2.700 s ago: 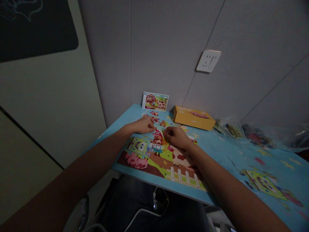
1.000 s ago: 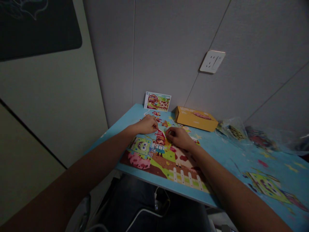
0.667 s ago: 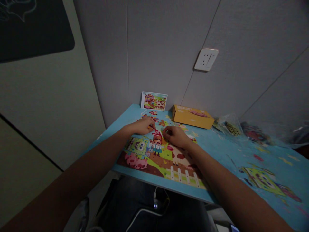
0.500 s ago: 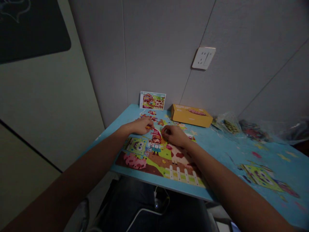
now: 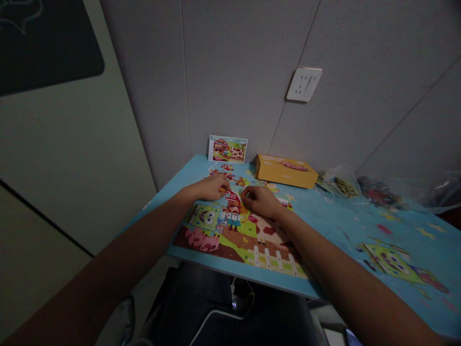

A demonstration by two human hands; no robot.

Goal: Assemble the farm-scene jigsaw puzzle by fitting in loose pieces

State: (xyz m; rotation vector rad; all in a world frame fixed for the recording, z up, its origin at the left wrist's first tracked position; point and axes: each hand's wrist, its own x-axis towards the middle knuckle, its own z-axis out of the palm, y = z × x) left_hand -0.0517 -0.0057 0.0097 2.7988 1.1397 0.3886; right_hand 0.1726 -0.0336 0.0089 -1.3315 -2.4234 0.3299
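A partly assembled farm jigsaw puzzle (image 5: pixel 234 239) lies on the table, showing a farmer, a cow and a white fence. At its upper edge my left hand (image 5: pixel 215 186) is closed, with an orange-red puzzle piece (image 5: pixel 224 191) under its fingertips. Right of the red barn piece (image 5: pixel 233 196), my right hand (image 5: pixel 262 200) makes a pinch at the puzzle's upper part. A small puzzle piece seems to be between those fingers, mostly hidden by them. Several loose pieces (image 5: pixel 240 181) lie beyond both hands.
A picture card (image 5: pixel 228 149) of the farm scene leans on the wall. Beside it stands a yellow box (image 5: pixel 286 172). Clear plastic bags (image 5: pixel 342 185) with contents lie along the back right of the blue cartoon table (image 5: pixel 324 226). A socket (image 5: pixel 304 85) is on the wall.
Both hands stay in nearly the same place over the puzzle, with only tiny finger movement. The view has shifted very slightly.
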